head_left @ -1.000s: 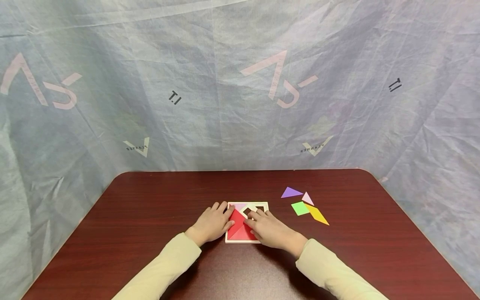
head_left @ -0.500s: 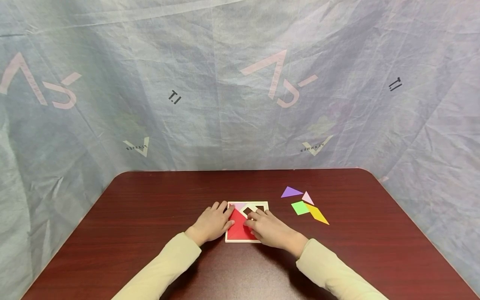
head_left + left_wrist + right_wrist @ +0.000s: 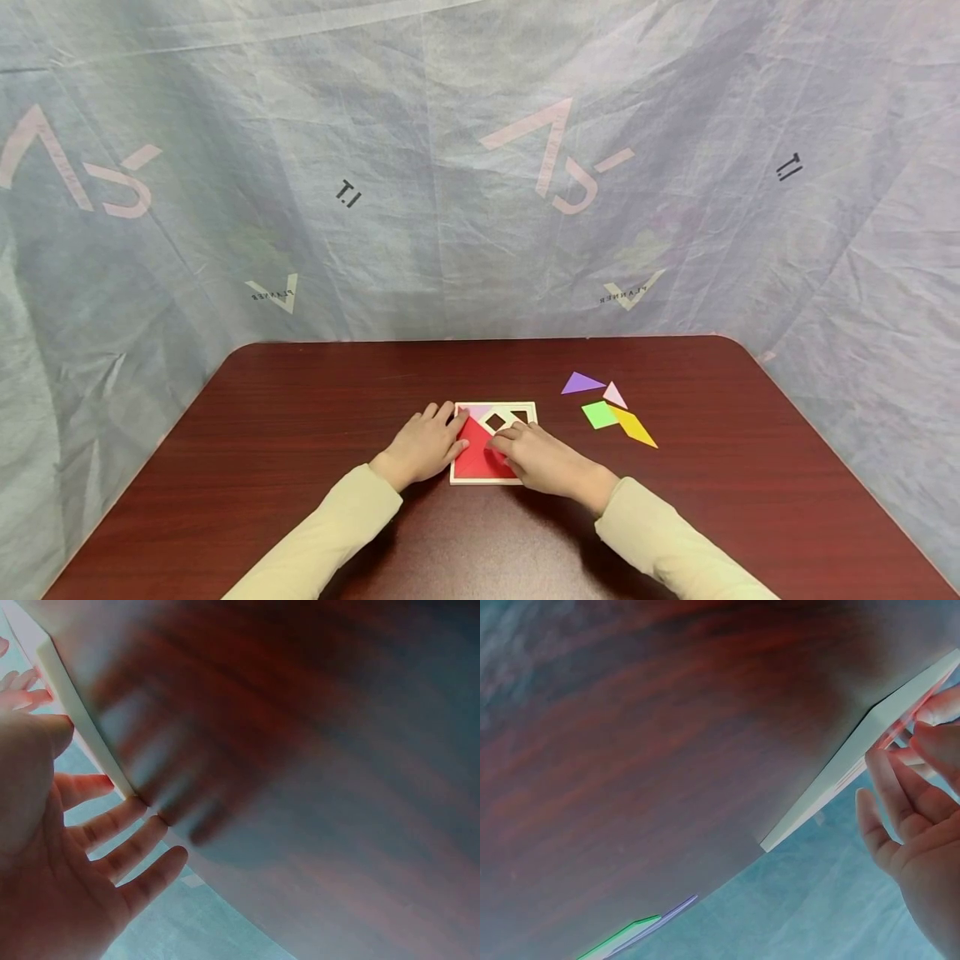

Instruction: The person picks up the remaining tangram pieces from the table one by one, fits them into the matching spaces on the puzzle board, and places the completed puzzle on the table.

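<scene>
A square white-rimmed tangram tray [image 3: 483, 482] lies on the table with red triangular pieces [image 3: 474, 454] filling its near left part. A pale lilac piece [image 3: 476, 412] sits at its far left corner. My left hand [image 3: 422, 446] rests along the tray's left edge, fingers spread and thumb tip over the red. The left wrist view has the tray's side [image 3: 75, 705] against my fingertips. My right hand [image 3: 547, 458] lies over the tray's right side, fingertips on the red surface; in the right wrist view its fingers [image 3: 891, 780] are only slightly bent. That hand hides the right corner.
Dark square and triangular openings [image 3: 497, 422] show at the tray's far right. On the table farther right lie a purple triangle [image 3: 582, 383], a pink triangle [image 3: 614, 395], a green square [image 3: 599, 415] and a yellow parallelogram [image 3: 636, 427]. A grey cloth [image 3: 450, 250] hangs behind the table.
The seam and shading between the red pieces have faded, and the red surface now looks flat and even. My right fingers have shifted very slightly; my left hand stays put.
</scene>
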The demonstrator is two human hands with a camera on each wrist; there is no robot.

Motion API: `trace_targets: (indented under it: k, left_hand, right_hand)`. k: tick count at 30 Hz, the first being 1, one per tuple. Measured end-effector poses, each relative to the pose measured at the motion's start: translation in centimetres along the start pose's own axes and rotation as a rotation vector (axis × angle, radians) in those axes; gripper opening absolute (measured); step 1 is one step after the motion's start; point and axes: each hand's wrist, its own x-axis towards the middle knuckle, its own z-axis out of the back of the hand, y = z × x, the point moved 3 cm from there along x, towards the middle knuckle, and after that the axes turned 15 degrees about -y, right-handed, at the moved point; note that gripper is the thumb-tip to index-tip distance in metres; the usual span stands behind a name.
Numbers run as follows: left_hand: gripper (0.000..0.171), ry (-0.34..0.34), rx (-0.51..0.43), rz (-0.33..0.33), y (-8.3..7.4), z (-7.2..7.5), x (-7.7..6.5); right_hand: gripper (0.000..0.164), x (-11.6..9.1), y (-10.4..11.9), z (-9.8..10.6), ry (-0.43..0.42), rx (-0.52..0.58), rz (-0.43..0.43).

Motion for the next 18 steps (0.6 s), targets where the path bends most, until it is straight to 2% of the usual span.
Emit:
trace_targets:
  k: [9,18]
  left_hand:
    - [0.048,-0.005,0.0,-0.004,0.0,0.0,0.0]
    - [0.048,0.002,-0.007,0.001,0.1,-0.3,0.0]
  right_hand:
    - [0.029,-0.2,-0.4,-0.1,0.023,-0.012,-0.033]
    - [0.03,-0.4,-1.0,0.9,-0.019,-0.001,-0.05]
